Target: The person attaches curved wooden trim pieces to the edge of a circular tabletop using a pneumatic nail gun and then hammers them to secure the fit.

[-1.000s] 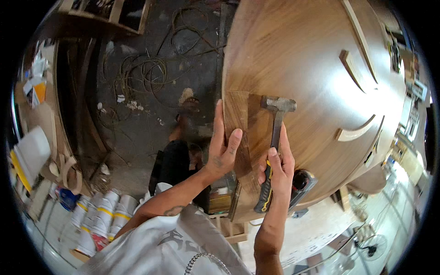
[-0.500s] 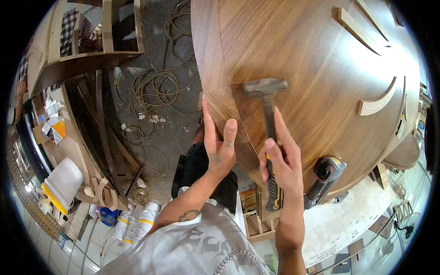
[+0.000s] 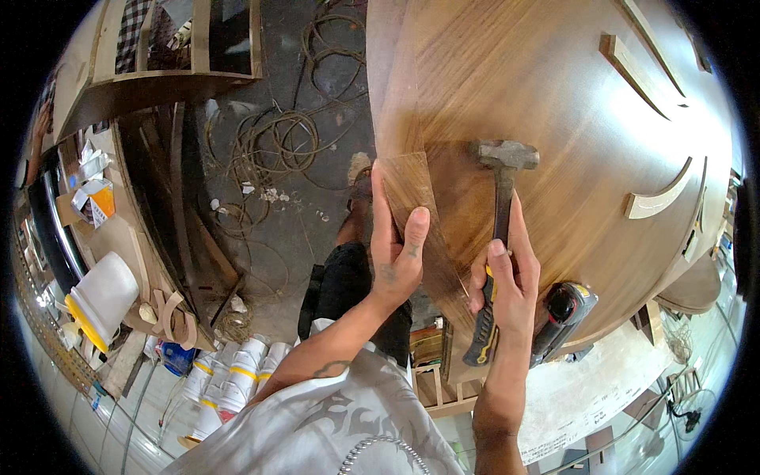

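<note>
My right hand (image 3: 511, 277) is wrapped round the black and yellow handle of a hammer (image 3: 507, 156). Its dark metal head is above the large wood-grain tabletop (image 3: 546, 103); whether it touches cannot be told. My left hand (image 3: 400, 257) is at the tabletop's left edge, closed around a wood strip (image 3: 409, 176) with straight dark grain. The index finger runs along the strip's outer side and the thumb lies over the top; the other fingers are mostly hidden. A seam shows at the strip's far end, where the paler border begins.
A grey and black power tool (image 3: 560, 317) lies by the tabletop's near right edge. Curved wood pieces (image 3: 659, 192) rest further right. Coiled hoses (image 3: 277, 142) lie on the floor left of the table. Wooden frames (image 3: 170, 87) stand at far left, white rolls (image 3: 241, 372) near left.
The hammer has moved right, away from my left hand, and its head is no longer blurred. My left hand keeps its place on the strip. The whole view has shifted slightly.
</note>
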Action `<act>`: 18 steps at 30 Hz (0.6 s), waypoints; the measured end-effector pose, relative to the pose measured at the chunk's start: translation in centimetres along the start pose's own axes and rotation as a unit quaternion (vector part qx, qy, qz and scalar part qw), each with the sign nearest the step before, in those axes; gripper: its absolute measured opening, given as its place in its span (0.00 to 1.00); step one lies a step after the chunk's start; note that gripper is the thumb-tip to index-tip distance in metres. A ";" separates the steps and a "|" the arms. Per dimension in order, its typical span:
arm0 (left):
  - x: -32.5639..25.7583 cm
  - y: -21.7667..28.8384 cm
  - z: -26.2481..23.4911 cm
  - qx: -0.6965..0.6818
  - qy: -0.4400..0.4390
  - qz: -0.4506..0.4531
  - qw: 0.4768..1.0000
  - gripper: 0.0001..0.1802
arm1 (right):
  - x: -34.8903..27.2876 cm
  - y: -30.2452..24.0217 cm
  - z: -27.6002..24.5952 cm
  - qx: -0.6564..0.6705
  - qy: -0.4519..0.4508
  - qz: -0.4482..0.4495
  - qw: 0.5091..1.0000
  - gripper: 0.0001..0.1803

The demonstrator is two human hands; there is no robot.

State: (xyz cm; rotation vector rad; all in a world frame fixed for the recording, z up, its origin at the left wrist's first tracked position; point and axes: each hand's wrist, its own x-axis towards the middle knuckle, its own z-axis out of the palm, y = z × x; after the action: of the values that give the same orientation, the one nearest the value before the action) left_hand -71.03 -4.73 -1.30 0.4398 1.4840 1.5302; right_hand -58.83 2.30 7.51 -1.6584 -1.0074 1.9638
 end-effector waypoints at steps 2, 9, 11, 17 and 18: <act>-0.1 0.3 0.2 -0.042 -0.001 -0.018 0.999 0.43 | -0.3 0.3 0.9 -0.059 -0.017 0.003 0.998 0.33; 0.1 0.6 0.2 -0.073 0.007 -0.033 0.997 0.44 | 0.1 0.1 0.3 -0.083 -0.059 0.006 0.995 0.33; 0.0 0.7 0.3 -0.065 0.001 -0.028 0.998 0.43 | 0.0 0.3 0.2 -0.040 -0.012 -0.005 0.999 0.33; 0.1 0.6 0.0 -0.069 -0.019 -0.012 0.997 0.41 | -0.3 -0.4 1.1 -0.123 -0.074 0.011 0.990 0.33; 0.0 0.6 -0.1 -0.062 -0.017 -0.018 0.998 0.41 | -0.2 -0.5 1.0 -0.129 -0.082 0.008 0.988 0.33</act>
State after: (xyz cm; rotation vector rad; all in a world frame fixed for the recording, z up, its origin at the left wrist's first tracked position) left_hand -71.34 -4.73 -0.75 0.3630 1.3564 1.5691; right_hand -59.76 2.18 8.07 -1.6567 -1.3644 2.0812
